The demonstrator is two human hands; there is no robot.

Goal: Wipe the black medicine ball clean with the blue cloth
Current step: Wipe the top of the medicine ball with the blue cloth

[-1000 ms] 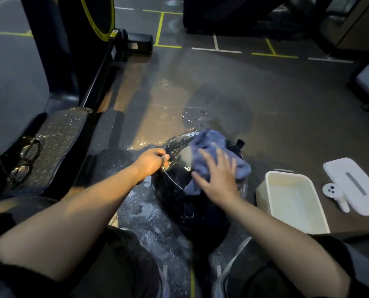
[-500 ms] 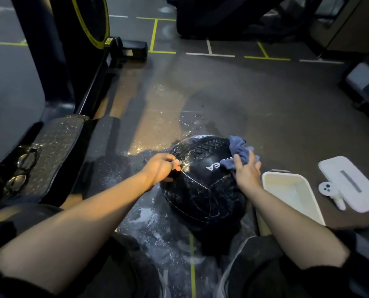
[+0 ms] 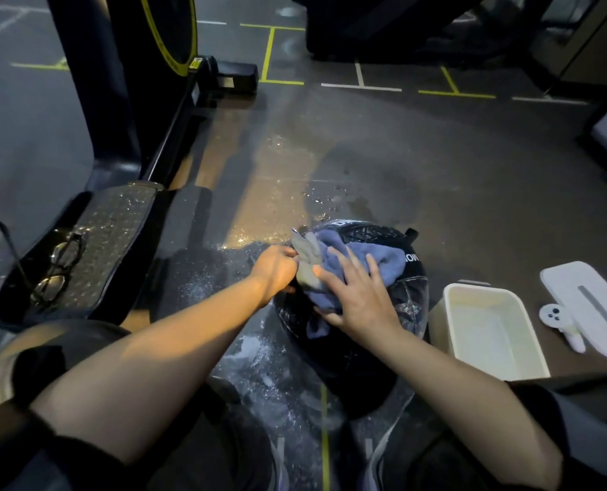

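Mid-wipe: my right hand (image 3: 360, 299) presses the blue cloth (image 3: 351, 269) flat-fingered on top of the black ball (image 3: 410, 306), on the wet floor between my knees.
Left hand (image 3: 277, 269), at the ball's 9 o'clock, fingers curled, steadying it; what it grips, can't tell. Next: sweep toward uncovered 3 o'clock side.

Dim gym interior. Dark grey floor (image 3: 436, 164), wet and glistening at centre, marked with yellow and white tape lines (image 3: 362, 87). At left, a black exercise machine (image 3: 125, 101) with a textured footplate (image 3: 93, 249) bearing spectacles (image 3: 59, 265). Warm light crosses the floor.
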